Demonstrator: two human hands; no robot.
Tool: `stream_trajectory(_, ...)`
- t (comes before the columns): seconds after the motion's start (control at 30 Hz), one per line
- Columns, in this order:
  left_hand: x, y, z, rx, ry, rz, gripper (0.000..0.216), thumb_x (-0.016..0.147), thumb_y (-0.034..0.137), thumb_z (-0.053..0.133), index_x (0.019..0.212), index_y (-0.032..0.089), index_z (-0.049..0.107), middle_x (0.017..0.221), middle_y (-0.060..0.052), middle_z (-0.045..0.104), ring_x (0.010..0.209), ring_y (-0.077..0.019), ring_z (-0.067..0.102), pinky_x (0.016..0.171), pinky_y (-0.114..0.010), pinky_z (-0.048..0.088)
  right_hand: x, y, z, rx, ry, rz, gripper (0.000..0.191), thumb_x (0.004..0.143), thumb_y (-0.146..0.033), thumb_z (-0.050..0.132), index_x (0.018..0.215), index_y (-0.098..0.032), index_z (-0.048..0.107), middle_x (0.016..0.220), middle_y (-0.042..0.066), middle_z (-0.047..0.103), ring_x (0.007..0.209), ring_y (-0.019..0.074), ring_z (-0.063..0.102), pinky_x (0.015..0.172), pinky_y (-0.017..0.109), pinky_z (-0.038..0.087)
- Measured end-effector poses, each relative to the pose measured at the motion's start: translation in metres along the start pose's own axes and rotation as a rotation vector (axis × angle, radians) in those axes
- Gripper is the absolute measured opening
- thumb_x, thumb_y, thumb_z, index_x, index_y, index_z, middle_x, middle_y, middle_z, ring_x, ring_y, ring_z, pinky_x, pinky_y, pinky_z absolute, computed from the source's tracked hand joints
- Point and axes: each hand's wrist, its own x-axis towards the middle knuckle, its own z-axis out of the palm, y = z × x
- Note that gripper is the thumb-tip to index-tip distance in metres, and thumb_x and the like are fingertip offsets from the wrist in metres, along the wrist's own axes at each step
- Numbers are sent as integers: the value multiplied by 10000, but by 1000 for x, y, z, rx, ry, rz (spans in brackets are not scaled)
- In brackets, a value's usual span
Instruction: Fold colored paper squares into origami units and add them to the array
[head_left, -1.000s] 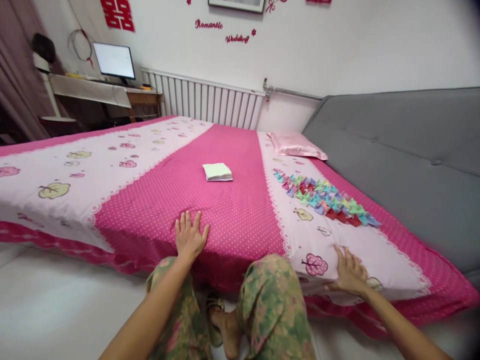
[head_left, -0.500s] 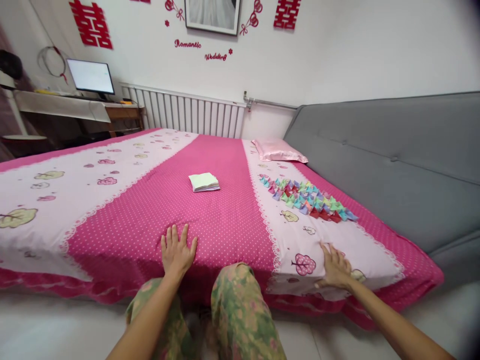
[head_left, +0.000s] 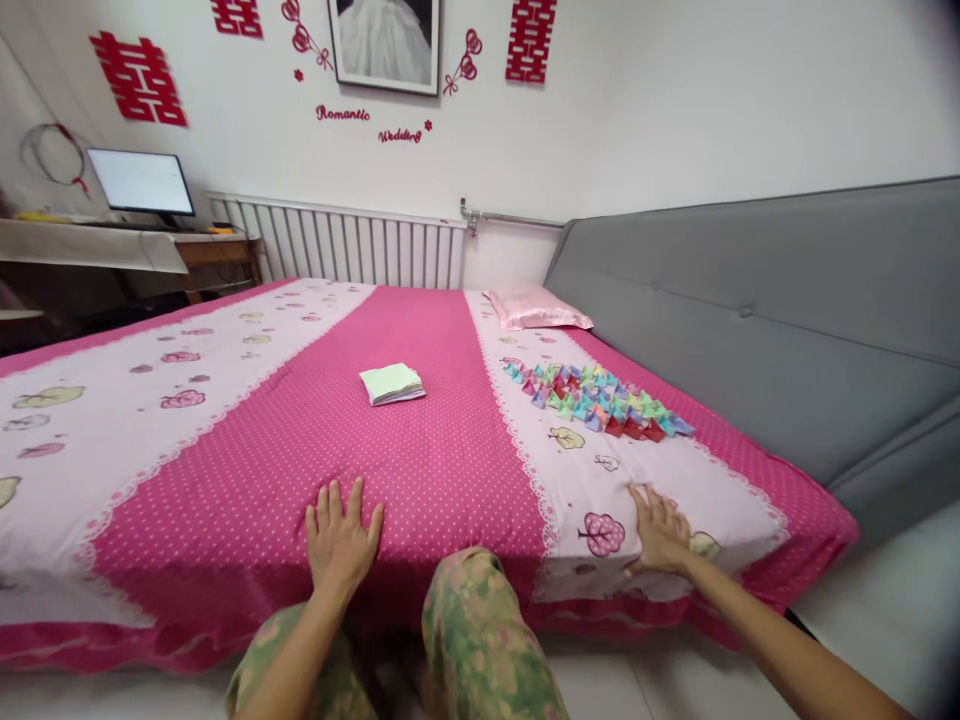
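My left hand (head_left: 342, 537) lies flat with fingers spread on the near edge of the pink dotted bedsheet (head_left: 262, 480). Farther along the same edge, my right hand (head_left: 658, 530) rests open on the white printed stripe, beside a pink tree print. Neither hand holds anything. Beyond my left hand, near the middle of the bed, sits a stack of pale green paper squares (head_left: 392, 384). Several small folded paper pieces (head_left: 596, 400) in many colours are grouped in rows on the right side of the bed, past my right hand.
A pink satin pillow (head_left: 536, 307) lies at the far right, against the grey padded headboard (head_left: 750, 310). Behind the bed runs a radiator (head_left: 337, 243). A desk (head_left: 217, 252) with a monitor (head_left: 141, 182) stands at the far left. My knees (head_left: 480, 620) are at the bed's front edge.
The camera view has tilted up and turned slightly right, so the bed and wall items sit lower and farther left. Both hands stay flat on the bed's edge.
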Motion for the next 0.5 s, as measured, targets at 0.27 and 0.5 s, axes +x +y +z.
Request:
stream_trajectory(0.27, 17, -16, 0, -118, -110, -46, 562, 770, 470, 406, 1218, 146, 510, 1320, -180, 426, 1257, -329, 320, 1015, -489, 224, 1, -7, 3, -20, 10, 27, 1242, 335, -347, 701, 1393, -187, 69, 1477, 142, -19, 1332, 365, 40, 1026, 479, 108)
stream_trajectory(0.5, 95, 14, -29, -722, -135, -219, 580, 754, 514, 450, 1193, 137, 489, 1299, -163, 443, 1244, -305, 346, 986, -483, 318, 11, 0, -2, -4, -85, 25, 1114, 356, -211, 534, 1397, -187, 140, 1486, 109, 66, 1336, 351, 111, 1027, 463, 175)
